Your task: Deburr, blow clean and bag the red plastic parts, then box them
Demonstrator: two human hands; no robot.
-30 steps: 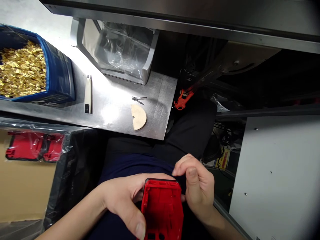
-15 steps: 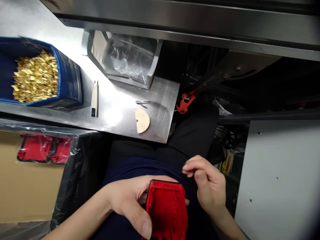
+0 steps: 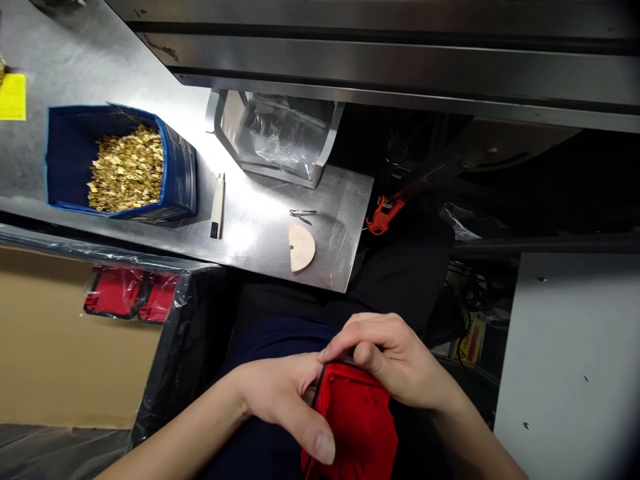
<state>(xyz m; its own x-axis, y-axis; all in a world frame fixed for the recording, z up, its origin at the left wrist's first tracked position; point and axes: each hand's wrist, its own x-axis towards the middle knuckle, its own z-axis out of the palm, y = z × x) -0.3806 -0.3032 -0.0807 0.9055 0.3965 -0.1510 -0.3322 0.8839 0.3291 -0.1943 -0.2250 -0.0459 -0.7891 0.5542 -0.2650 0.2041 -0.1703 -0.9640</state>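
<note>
From where I stand, one red housing (image 3: 357, 427) sits low in the person's lap, just right of the left hand (image 3: 283, 397), which has it gripped with the thumb along its near-left edge and the fingers hidden underneath; the right hand (image 3: 395, 357) is half curled over the housing's far edge, fingertips reaching toward the base of the left hand, and I can't tell whether it grips anything; two more red parts (image 3: 117, 292) lie in clear plastic on the cardboard (image 3: 70, 353) to the left, while on the bench (image 3: 330, 268) I count one blue bin (image 3: 181, 173) with too many gold pieces (image 3: 127, 170) to number, one pale-handled cutter (image 3: 218, 208), one grey bin (image 3: 280, 176) of clear bags (image 3: 280, 137), one small metal tool (image 3: 303, 213) and one pale half-disc (image 3: 303, 248)
</note>
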